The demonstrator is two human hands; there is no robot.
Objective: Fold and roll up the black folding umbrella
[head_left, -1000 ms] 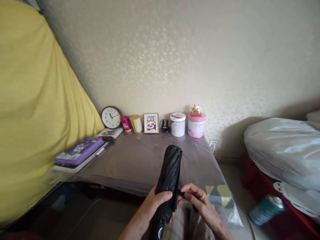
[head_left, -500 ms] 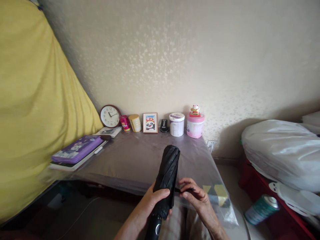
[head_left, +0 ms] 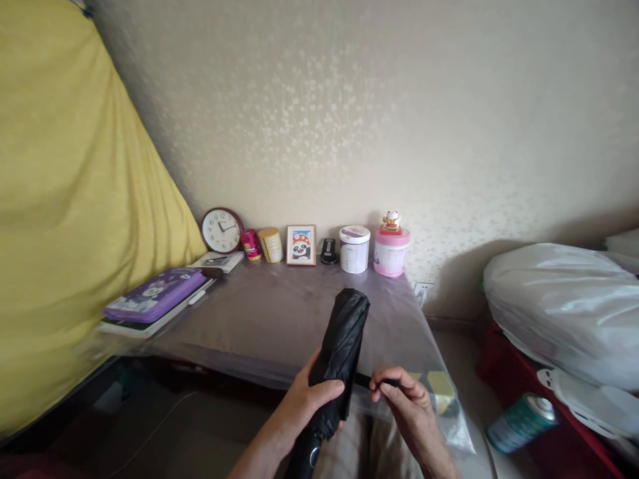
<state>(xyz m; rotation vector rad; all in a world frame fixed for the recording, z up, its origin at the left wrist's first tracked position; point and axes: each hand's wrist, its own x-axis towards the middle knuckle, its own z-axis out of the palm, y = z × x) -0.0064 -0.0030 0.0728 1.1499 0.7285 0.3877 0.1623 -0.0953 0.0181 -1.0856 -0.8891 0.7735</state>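
While its handle (head_left: 302, 456) points down, the umbrella (head_left: 342, 349) slants upward at the near edge of the table (head_left: 249, 319), furled and grasped by the left hand (head_left: 312, 398), thumb laid across the black folds. Its strap (head_left: 363, 380) stretches out sideways to the right hand (head_left: 407, 398), which pinches it between thumb and fingertips. Farther back, along the wall (head_left: 319, 146), stand a clock (head_left: 222, 230), red can (head_left: 251, 245), yellow can (head_left: 271, 245), picture (head_left: 301, 245), white tub (head_left: 354, 251) and pink tub (head_left: 391, 255), a figurine (head_left: 391, 222) atop the last.
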